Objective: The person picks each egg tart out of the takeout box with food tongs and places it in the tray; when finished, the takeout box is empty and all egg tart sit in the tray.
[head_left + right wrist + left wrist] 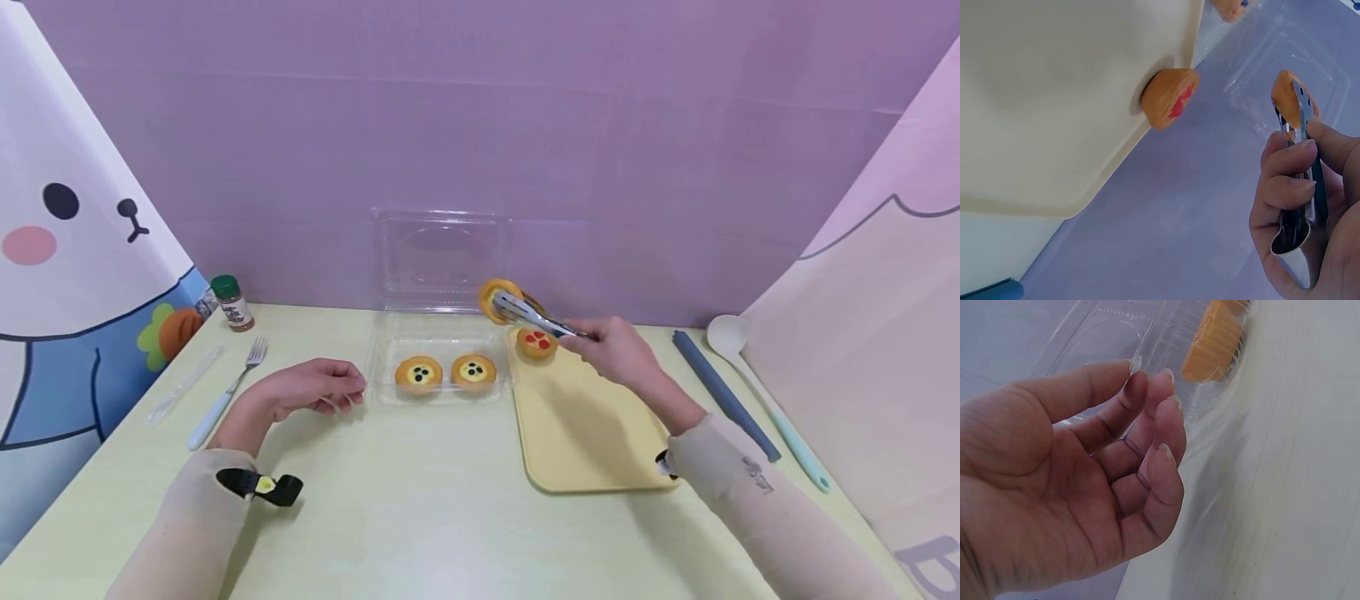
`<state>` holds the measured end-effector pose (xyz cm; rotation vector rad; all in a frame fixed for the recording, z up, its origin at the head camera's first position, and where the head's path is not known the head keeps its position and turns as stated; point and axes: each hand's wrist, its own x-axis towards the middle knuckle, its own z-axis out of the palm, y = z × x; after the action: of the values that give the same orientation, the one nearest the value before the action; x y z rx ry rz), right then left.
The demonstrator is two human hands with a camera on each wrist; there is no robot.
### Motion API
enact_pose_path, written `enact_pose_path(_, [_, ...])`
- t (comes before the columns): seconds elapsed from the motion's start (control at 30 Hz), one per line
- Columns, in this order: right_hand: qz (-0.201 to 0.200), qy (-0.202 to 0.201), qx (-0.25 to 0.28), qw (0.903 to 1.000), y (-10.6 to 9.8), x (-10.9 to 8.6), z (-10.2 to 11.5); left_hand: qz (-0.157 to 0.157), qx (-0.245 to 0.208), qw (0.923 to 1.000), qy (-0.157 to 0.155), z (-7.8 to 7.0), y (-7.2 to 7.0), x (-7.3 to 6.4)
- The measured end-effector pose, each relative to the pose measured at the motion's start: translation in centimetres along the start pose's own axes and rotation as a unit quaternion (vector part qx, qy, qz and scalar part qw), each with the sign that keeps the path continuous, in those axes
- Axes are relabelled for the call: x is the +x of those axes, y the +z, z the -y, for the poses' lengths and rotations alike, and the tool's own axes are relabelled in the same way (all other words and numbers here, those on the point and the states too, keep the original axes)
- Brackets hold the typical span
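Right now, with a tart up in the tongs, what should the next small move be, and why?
Probably ease the tongs left and lower the gripped tart into the clear container: the right hand holds them raised near its edge, the lid stands open, and bare space shows behind the two dark-dotted tarts.

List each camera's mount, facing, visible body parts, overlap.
Head: on the head, facing forward and down over the table; left hand, right hand and sleeved forearms show.
Left wrist: on that wrist, facing past the palm toward the clear container; only that hand shows.
Right wrist: on that wrist, facing tongs and tray; only that hand shows.
Shared: head and right wrist both see the red-topped tart.
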<state>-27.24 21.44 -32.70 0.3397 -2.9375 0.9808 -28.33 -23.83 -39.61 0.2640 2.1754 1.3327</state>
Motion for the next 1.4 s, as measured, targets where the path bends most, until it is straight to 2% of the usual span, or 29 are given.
enact_pose_path(0.37, [-0.021, 0.003, 0.001, 0.9998, -0.8, -0.7, -1.9, -0.002, 0.002, 1.0000, -0.003, -0.1, 0.0, 0.1])
enact_pose_path(0.7, [-0.019, 0.038, 0.001, 0.9991, -1.6, -1.5, -2.9, -0.004, 0.004, 1.0000, -0.002, -0.1, 0.1, 0.0])
enact_pose_path(0.93, [-0.023, 0.041, 0.010, 0.9988, -1.8, -1.8, -3.8, -0.003, 0.003, 1.0000, -0.002, 0.0, 0.1, -0.1])
enact_pose_path(1.4, [-0.038, 0.043, -0.012, 0.9983, -2.5, -2.6, -5.6, -0.002, 0.003, 1.0000, 0.000, 0.0, 0.0, 0.0])
